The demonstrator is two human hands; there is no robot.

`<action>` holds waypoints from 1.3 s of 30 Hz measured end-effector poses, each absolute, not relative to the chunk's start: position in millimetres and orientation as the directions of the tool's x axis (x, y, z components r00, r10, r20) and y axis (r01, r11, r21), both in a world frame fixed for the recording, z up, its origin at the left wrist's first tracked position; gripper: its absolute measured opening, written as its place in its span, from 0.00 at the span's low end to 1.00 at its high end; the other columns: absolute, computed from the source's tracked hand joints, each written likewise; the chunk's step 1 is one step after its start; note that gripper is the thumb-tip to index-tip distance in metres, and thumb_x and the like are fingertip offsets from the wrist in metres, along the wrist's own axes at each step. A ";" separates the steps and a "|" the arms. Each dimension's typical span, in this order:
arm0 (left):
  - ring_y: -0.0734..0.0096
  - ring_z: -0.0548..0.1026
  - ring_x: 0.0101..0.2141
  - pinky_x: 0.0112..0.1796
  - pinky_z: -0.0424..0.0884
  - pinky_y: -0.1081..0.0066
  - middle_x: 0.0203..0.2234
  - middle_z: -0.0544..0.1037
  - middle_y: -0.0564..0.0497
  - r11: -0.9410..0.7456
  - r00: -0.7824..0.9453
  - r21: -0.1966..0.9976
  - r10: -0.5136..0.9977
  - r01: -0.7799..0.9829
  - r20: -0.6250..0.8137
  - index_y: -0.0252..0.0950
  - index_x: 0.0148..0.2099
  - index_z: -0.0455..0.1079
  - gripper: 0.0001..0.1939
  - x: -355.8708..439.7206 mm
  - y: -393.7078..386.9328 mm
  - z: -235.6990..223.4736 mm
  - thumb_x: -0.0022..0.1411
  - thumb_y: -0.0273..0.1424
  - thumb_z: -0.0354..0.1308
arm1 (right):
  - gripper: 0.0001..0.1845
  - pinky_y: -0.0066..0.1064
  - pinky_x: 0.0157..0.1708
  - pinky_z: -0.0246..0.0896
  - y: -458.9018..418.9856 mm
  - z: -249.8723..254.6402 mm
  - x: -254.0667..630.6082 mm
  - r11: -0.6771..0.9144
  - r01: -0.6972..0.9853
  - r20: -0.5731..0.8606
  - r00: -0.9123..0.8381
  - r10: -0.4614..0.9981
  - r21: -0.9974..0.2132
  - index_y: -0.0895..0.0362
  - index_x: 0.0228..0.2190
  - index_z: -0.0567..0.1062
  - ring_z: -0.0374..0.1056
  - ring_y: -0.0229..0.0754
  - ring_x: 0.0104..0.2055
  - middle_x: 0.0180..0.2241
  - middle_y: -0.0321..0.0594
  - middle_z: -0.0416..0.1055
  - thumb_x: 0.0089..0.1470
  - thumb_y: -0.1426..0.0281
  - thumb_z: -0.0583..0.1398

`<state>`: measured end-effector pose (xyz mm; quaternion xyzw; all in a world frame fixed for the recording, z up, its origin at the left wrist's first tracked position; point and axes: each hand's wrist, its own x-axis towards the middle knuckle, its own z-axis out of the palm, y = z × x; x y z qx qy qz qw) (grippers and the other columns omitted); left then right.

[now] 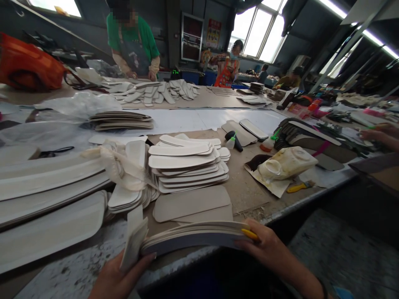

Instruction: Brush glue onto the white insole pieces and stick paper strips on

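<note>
My left hand (116, 272) is closed around a small bundle of off-white strips (134, 238) standing upright, its thumb against the left end of a stack of thin curved panels (193, 240). The panels are pale on their edges, and the face nearest me is dark grey. At the stack's right end my right hand (264, 245) grips the panels. A yellow handle-like piece (250, 234) sticks out between its fingers; its other end is hidden. Just beyond lie flat beige panels (193, 203) with rounded corners, and behind them a pile of white padded panels (187, 162).
Long white panels (46, 224) are piled at the left. To the right lie a glue-stained plastic jug (291, 164), a yellow-handled brush (301, 187) and a small bottle with a green tip (269, 143). Across the table a person in green (134, 41) handles pieces.
</note>
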<state>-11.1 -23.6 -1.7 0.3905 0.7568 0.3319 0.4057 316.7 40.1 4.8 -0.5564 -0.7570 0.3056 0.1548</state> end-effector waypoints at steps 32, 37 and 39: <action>0.76 0.58 0.16 0.21 0.53 0.73 0.10 0.62 0.57 0.546 -0.164 0.837 0.823 -0.035 -0.544 0.37 0.15 0.62 0.20 -8.0 17.1 -1.4 0.45 0.46 0.57 | 0.22 0.28 0.23 0.67 70.5 16.9 162.6 -0.120 0.077 -0.133 -0.188 0.973 -0.990 0.56 0.30 0.67 0.67 0.36 0.21 0.24 0.32 0.66 0.47 0.50 0.61; 0.74 0.59 0.16 0.22 0.55 0.72 0.09 0.62 0.56 0.545 -0.189 0.838 0.826 0.023 -0.532 0.38 0.14 0.60 0.20 -8.3 15.0 -8.8 0.45 0.46 0.56 | 0.19 0.30 0.25 0.67 72.9 17.6 182.0 0.018 0.336 -0.009 -0.078 0.997 -0.942 0.55 0.29 0.67 0.68 0.38 0.22 0.26 0.35 0.66 0.50 0.51 0.60; 0.73 0.60 0.16 0.23 0.55 0.71 0.09 0.62 0.56 0.550 -0.207 0.834 0.822 0.044 -0.531 0.39 0.14 0.60 0.20 -7.8 14.0 -11.0 0.45 0.47 0.55 | 0.18 0.31 0.26 0.67 76.0 16.4 196.8 0.070 0.443 0.053 -0.051 0.997 -0.894 0.55 0.30 0.68 0.68 0.39 0.24 0.28 0.37 0.67 0.52 0.52 0.58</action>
